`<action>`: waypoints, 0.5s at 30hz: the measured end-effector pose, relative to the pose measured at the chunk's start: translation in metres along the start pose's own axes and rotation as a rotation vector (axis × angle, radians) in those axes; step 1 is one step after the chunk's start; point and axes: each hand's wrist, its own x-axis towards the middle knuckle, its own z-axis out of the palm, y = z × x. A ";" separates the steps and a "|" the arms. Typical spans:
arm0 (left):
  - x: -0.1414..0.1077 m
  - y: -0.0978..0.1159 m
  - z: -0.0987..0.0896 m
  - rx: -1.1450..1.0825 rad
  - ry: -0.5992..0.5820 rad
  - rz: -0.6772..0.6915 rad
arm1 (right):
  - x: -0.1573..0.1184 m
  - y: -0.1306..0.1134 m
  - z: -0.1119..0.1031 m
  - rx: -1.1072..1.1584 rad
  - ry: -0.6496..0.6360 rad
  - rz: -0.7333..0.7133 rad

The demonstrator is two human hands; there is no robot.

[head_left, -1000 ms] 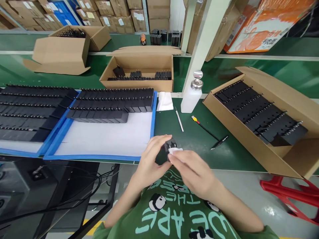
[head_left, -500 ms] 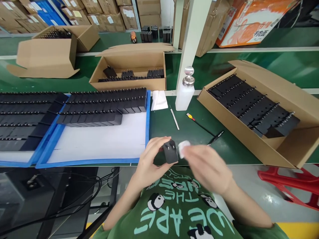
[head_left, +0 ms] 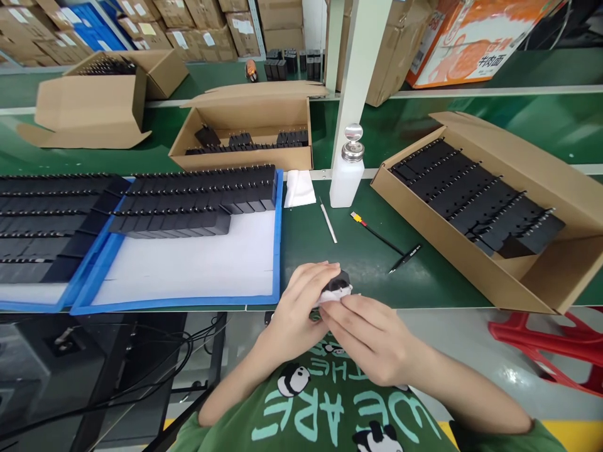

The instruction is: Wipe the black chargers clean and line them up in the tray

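My left hand (head_left: 301, 307) is closed around a small black plastic block with metal pins, a power adapter by its look (head_left: 340, 280), above the bench's front edge. My right hand (head_left: 367, 333) pinches a white wiping cloth (head_left: 335, 294) and presses it against the adapter's near face. Fingers and cloth hide most of the adapter. Ahead of the hands lie a folded white cloth (head_left: 299, 188), a thin white stick (head_left: 328, 221), a white pump bottle (head_left: 347, 172), a short black cable with a yellow-red plug (head_left: 377, 233) and a black pen (head_left: 405, 258).
Left of my hands, a blue-rimmed tray (head_left: 188, 276) holds rows of black adapters, beside another full tray (head_left: 61, 301). An open carton (head_left: 433, 242) of adapters stands to the right. Behind are another carton (head_left: 245, 162) and a white post (head_left: 360, 69). A red stool (head_left: 546, 345) is below right.
My right hand has moved left with the white cloth and now presses it onto the adapter. The left hand has tilted the adapter and shifted slightly right.
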 end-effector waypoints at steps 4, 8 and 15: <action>0.003 0.009 -0.002 -0.016 0.028 -0.046 | -0.006 0.000 -0.008 0.001 0.056 -0.034; 0.004 0.010 -0.005 0.001 0.051 -0.059 | -0.005 0.000 -0.010 -0.042 0.083 0.022; 0.003 0.008 -0.008 0.003 0.054 -0.052 | 0.000 -0.004 -0.006 -0.037 0.089 0.068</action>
